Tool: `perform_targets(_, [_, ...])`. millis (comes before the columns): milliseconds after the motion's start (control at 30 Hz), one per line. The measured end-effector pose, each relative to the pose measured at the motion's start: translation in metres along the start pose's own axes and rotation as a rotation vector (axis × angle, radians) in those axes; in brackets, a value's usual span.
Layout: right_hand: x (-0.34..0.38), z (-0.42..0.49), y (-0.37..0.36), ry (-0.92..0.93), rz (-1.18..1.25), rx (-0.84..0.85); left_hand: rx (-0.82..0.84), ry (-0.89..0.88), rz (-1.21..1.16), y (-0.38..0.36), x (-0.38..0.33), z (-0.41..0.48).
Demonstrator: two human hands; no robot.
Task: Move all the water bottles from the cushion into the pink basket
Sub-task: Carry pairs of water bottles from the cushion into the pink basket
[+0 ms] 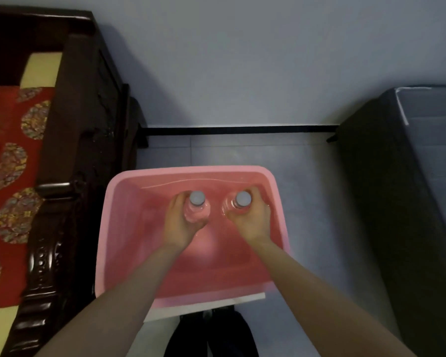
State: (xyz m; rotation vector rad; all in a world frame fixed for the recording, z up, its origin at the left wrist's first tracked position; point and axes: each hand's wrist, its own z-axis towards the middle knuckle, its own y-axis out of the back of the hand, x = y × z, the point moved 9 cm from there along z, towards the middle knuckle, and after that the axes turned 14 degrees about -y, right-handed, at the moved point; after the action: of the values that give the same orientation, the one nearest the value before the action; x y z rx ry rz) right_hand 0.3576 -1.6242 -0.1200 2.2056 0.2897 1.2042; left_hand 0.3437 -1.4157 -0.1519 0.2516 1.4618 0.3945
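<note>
Left hand: grasping a clear plastic water bottle, upright, inside the pink plastic basket toward its far edge.
Right hand: grasping a second clear bottle just beside the first.
Red patterned cushion: on the dark carved wooden seat, left of the basket.

Worn on the head, facing forward and steeply down at the floor, near enough for both forearms to fill the lower frame. Centred on the pink basket, with left hand and right hand mid-frame. Wide-angled, taking in a dark wooden seat frame at left, a dark block of furniture at right and the wall above.
</note>
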Motion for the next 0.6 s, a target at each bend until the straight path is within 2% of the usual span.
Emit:
perform_targets(200, [-0.025,0.022,-0.021,-0.088,0.057,-0.096,-0.010,-0.016,0.084,-0.018,0.027,0.017])
perform_targets(467, [-0.028,0.029,-0.027,-0.053,0.085,-0.027,-0.007,-0.098,0.022,-0.029,0.035,0.023])
perform_targets(600, [-0.023,0.030,-0.024,-0.023,0.015,-0.017,-0.016,-0.120,0.013,-0.036,0.034,0.026])
